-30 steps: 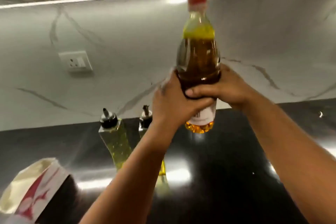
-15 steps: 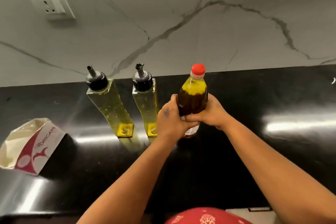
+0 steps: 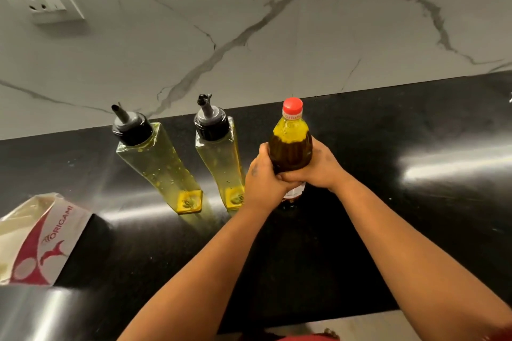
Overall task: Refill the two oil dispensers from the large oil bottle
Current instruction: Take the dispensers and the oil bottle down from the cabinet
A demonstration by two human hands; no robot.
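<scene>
Head view: the large oil bottle [image 3: 290,147] stands upright on the black countertop [image 3: 415,216], right of the two dispensers. Its red cap [image 3: 292,105] is on, and the band just under the cap carries red letters that read "fortun", the rest curving out of sight. A white label low on the bottle is mostly hidden by fingers and cannot be read. The bottle holds dark amber oil, with a yellow film clinging inside its shoulder.

Both hands wrap the bottle's middle: the left hand [image 3: 263,177] from the left, the right hand [image 3: 321,167] from the right, fingers curled round it and meeting on the near side.

There are two oil dispensers, tall, clear and square-sided, each with a black collar and a grey pouring spout, each showing a little pale yellow oil. The left dispenser [image 3: 158,163] and the right dispenser [image 3: 221,158] stand side by side but apart; the right one is just beside the left hand.

One white packet [image 3: 41,238] lies at the near left, printed "ORIGAMI" beside a red emblem. One white wall socket [image 3: 45,0] sits on the marble backsplash [image 3: 277,22], far left.
</scene>
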